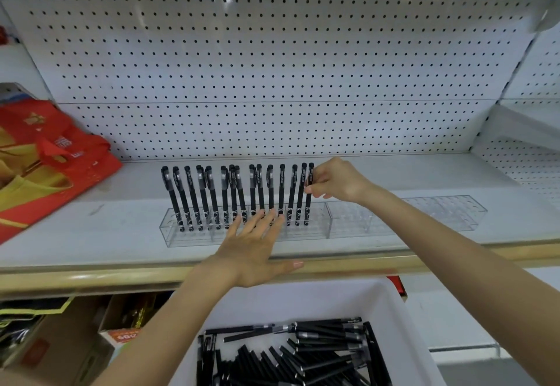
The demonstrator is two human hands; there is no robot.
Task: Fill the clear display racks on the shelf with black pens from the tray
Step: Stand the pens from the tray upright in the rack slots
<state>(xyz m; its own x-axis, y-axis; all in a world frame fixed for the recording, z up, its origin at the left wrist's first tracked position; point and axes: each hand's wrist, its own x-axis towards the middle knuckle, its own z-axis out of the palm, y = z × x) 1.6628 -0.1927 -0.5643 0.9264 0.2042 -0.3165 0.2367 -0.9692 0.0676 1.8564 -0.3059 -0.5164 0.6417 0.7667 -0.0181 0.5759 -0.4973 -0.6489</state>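
While the right hand pinches a pen at the far right end of the part-filled rack, thumb and fingertips closed on the barrel just below the cap, the left hand lies flat over the rack's front edge, fingers straight and spread, gripping nothing. A row of black pens stands along the rack's back holes, some upright, some slightly tilted; the holes nearer the front look unfilled. Just to the right of the rack, on the same shelf, sits an empty rack. Below and in front of the rack, a white tray holds a loose heap of pens. A red bag lies well to the rack's left. The pens appear light, stiff and slim, with smooth barrels that could roll or slip, so a fingertip pinch on the upper barrel near the cap seems the right hold, leaving the tip free to find a hole. The clear rack looks light enough to slide, so a flat steadying hand is likely useful.
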